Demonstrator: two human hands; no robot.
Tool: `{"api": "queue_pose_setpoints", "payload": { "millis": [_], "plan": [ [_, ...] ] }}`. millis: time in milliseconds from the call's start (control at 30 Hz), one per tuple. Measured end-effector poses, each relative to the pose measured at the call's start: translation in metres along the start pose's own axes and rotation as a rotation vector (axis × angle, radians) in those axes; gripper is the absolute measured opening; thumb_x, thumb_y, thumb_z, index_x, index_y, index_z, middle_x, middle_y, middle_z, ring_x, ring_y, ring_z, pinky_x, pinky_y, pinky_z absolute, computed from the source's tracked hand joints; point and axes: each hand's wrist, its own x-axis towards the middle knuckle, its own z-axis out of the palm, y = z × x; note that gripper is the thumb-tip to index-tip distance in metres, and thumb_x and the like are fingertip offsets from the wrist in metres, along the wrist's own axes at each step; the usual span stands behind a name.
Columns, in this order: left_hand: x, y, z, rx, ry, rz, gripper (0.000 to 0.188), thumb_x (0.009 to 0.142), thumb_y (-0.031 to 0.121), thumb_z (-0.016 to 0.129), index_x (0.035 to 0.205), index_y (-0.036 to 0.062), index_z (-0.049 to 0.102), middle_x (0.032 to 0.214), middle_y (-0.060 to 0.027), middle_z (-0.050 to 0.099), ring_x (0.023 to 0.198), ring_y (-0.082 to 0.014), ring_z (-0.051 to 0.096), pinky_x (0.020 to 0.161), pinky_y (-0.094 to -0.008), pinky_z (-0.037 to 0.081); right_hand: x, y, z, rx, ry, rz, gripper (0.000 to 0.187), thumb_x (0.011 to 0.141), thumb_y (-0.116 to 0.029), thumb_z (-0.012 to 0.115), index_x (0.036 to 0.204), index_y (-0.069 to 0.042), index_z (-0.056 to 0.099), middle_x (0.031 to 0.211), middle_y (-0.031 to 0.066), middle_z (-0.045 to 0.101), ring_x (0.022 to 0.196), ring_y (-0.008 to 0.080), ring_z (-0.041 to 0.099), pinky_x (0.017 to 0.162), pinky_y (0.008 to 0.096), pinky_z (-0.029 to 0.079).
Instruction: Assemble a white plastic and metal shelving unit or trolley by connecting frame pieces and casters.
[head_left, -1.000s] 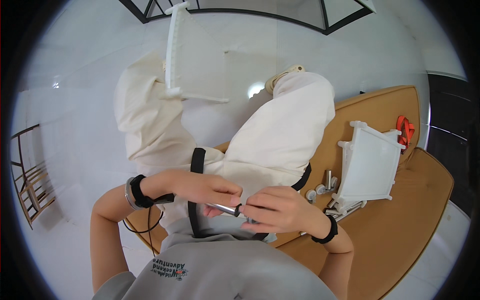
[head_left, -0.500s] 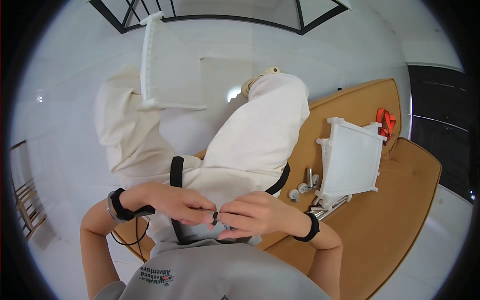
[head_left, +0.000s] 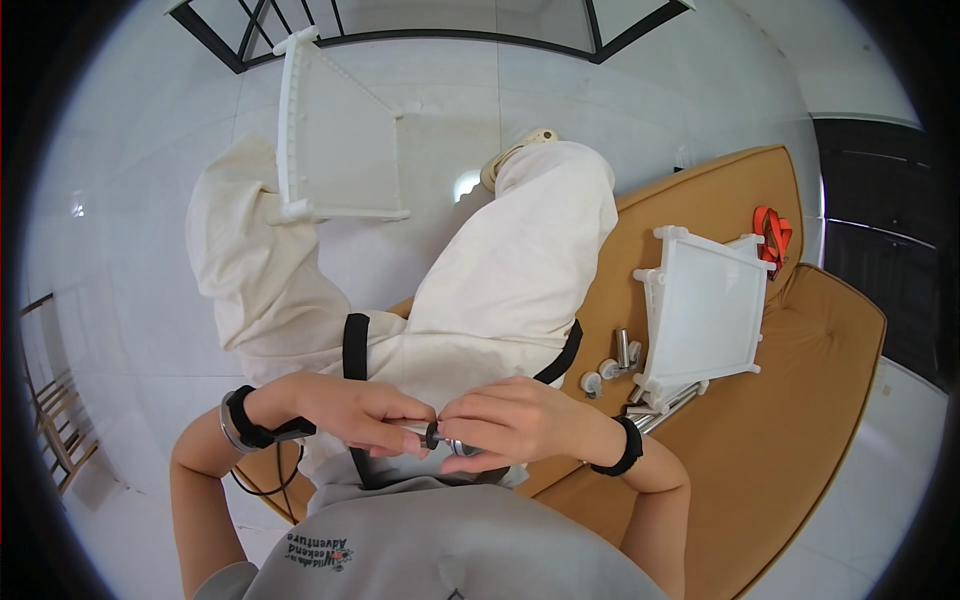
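Observation:
Above my lap, my left hand (head_left: 375, 415) and my right hand (head_left: 515, 420) meet with their fingertips closed. Between them is a small metal piece with a black collar (head_left: 432, 435), pinched by my left fingers and mostly covered by them. A rounded, shiny grey part that looks like a caster wheel (head_left: 458, 447) shows under my right fingers, up against that collar. Loose caster wheels (head_left: 591, 384) and a short metal tube (head_left: 623, 347) lie on the tan sofa, to the right of my thigh.
Stacked white plastic shelf panels (head_left: 705, 310) rest on the tan sofa (head_left: 780, 440), partly over long metal tubes (head_left: 675, 408). An orange strap (head_left: 772, 238) lies behind them. Another white panel (head_left: 345, 140) stands by my left leg, near a black-framed table (head_left: 420, 36).
My hands have shifted very slightly, and more of the black collar and the shiny grey part shows between my fingers. The things on the sofa have not moved.

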Motion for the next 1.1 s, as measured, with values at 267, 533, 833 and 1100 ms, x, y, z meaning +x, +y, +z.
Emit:
{"api": "queue_pose_setpoints", "payload": {
  "millis": [267,533,833,1100],
  "plan": [
    [-0.003,0.000,0.005,0.065,0.101,0.016,0.030,0.099,0.033,0.044,0.102,0.0051,0.054,0.066,0.0017,0.048,0.057,-0.0078,0.043,0.052,-0.0237,0.035,0.001,0.004,0.010,0.007,0.086,-0.020,0.032,0.072,-0.025,0.078,0.083,-0.003,0.059,0.077,0.0065,0.057,0.055,0.0186,0.057,0.046,0.0265,0.046],
    [0.000,0.000,0.006,0.172,0.175,0.172,0.025,0.098,0.025,0.048,0.086,0.0030,0.043,0.062,0.0009,0.031,0.055,-0.0098,0.031,0.050,-0.0300,0.028,0.000,0.002,0.014,-0.171,0.133,-0.019,0.025,0.069,-0.019,0.075,0.079,-0.003,0.058,0.065,0.0021,0.048,0.048,0.0150,0.050,0.042,0.0255,0.041],
    [-0.002,-0.001,0.010,0.430,0.277,0.127,0.030,0.098,0.034,0.046,0.097,0.0043,0.047,0.063,-0.0109,0.043,0.058,-0.0254,0.044,0.056,-0.0372,0.035,-0.008,0.004,0.027,-0.134,0.145,0.093,0.022,0.067,-0.015,0.073,0.077,-0.003,0.058,0.060,0.0030,0.047,0.043,0.0167,0.046,0.038,0.0267,0.039],
    [0.007,-0.008,0.015,0.927,0.606,0.149,0.032,0.094,0.036,0.051,0.097,0.0046,0.047,0.060,-0.0140,0.053,0.052,-0.0352,0.053,0.050,-0.0426,0.039,-0.005,-0.004,0.030,0.054,0.321,0.511,0.017,0.075,-0.012,0.070,0.079,-0.003,0.057,0.060,0.0080,0.054,0.046,0.0211,0.053,0.041,0.0303,0.042]
  ]
}}
